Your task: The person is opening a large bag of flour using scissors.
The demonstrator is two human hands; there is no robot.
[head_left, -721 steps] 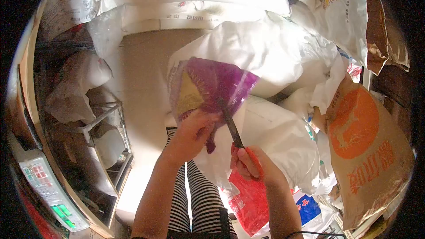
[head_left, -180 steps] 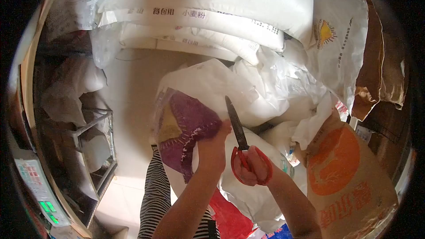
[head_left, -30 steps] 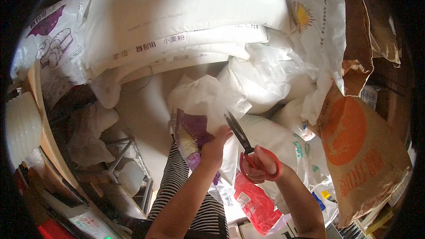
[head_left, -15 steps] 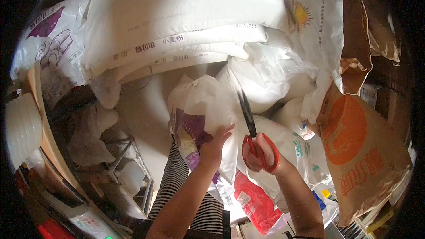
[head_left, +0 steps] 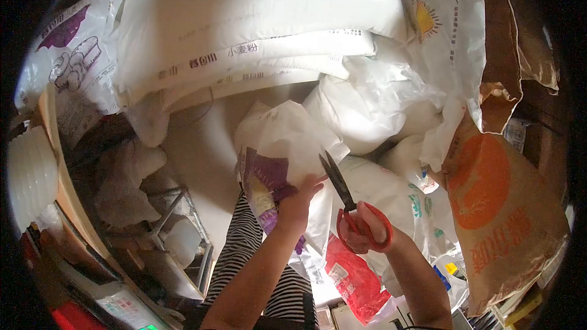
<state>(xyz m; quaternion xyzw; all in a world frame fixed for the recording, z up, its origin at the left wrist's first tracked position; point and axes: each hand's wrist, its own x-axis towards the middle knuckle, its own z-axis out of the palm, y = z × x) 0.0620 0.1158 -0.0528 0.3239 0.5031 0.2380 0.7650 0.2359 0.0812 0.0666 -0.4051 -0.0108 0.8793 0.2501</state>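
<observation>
My right hand (head_left: 369,230) grips a pair of scissors (head_left: 340,184) by its red handles. The dark blades point up and left, their tips slightly parted, close beside the white and purple plastic bag (head_left: 278,128). That bag stands upright in front of my legs, its upper part bunched and peaked. My left hand (head_left: 296,206) is closed on the bag's right side, thumb and fingertips showing at its edge; part of the grip is hidden by the bag. Behind the scissors rests a white sack with green print (head_left: 391,192).
Large white flour sacks (head_left: 263,6) are stacked at the back. A tied clear plastic bag (head_left: 373,104) sits before them. On the right stands a brown paper sack (head_left: 507,226) with an orange print. A red packet (head_left: 354,281) lies below my right hand; a metal frame (head_left: 199,238) stands left.
My right hand has dropped slightly, and the scissors have tilted further left, with the tips lower and nearer the bag. The blades now show a small gap. My left hand remains on the bag.
</observation>
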